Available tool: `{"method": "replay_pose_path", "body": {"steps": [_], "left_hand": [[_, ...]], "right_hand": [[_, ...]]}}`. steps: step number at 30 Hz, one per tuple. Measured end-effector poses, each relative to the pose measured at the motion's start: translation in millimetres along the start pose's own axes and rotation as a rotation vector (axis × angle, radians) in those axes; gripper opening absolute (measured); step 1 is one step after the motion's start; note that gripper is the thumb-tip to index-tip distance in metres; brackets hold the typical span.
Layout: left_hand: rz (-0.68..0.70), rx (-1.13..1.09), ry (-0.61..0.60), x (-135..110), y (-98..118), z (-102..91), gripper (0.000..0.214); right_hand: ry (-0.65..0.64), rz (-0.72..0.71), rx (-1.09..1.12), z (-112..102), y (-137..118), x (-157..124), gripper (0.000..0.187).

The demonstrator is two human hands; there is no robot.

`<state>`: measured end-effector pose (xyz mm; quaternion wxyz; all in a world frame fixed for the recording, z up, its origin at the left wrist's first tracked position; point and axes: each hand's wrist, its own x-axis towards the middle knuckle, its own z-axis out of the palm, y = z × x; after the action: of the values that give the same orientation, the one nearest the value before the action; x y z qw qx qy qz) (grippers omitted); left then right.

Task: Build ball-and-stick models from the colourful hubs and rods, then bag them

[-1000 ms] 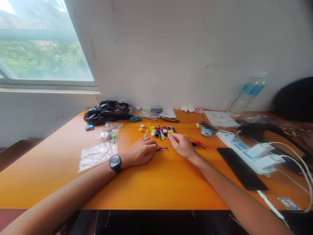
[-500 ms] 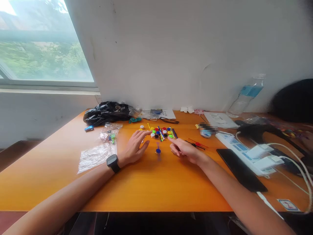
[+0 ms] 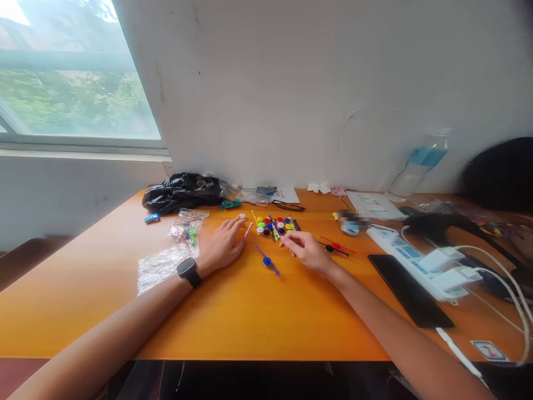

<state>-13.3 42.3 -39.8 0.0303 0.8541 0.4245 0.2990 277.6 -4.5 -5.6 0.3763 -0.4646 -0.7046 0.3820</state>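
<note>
My left hand (image 3: 224,244) lies with fingers stretched out on the table, fingertips at a small white round cap (image 3: 242,216). A thin white stick (image 3: 249,229) lies beside its thumb. My right hand (image 3: 306,250) is closed, thumb and index finger pressed together; whether anything small is between them is hidden. Between the hands sits a blue spinner (image 3: 267,261), a round hub with a long thin bar, slightly blurred. Just beyond is a cluster of coloured round caps (image 3: 280,225) with several thin sticks (image 3: 273,229) across it.
To the right lie black and red stick pieces (image 3: 336,248), a roll of tape (image 3: 350,226), a black phone (image 3: 410,290) and a power strip (image 3: 412,261) with plugged-in chargers. Clear plastic bags (image 3: 166,264) lie left; a black plastic bag (image 3: 183,191) sits at the back.
The blue spinner's bar has turned from nearly upright to slanted. My left hand has shifted slightly left; my right hand's pointing index finger has drawn in to the thumb.
</note>
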Motion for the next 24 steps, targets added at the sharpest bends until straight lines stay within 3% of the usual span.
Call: {"method": "replay_pose_path", "body": {"steps": [4,6,11,17,24], "left_hand": [[-0.029,-0.004,-0.023,-0.2,0.5,2.0,0.06],[-0.04,-0.009,-0.027,-0.4,0.4,2.7,0.063],[-0.058,-0.003,-0.052,-1.2,-1.2,4.0,0.063],[-0.066,0.058,-0.038,-0.7,3.9,0.9,0.037],[-0.074,0.098,-0.031,0.0,8.3,-2.7,0.031]], "right_hand": [[-0.009,-0.249,-0.216,9.1,-5.5,-7.1,0.019],[-0.032,-0.321,-0.271,12.3,-8.3,-10.6,0.02],[-0.06,-0.371,-0.345,13.8,-12.8,-15.3,0.03],[-0.03,-0.415,-0.379,10.7,-16.9,-14.9,0.026],[-0.044,-0.433,-0.405,11.4,-15.4,-15.0,0.028]]}}
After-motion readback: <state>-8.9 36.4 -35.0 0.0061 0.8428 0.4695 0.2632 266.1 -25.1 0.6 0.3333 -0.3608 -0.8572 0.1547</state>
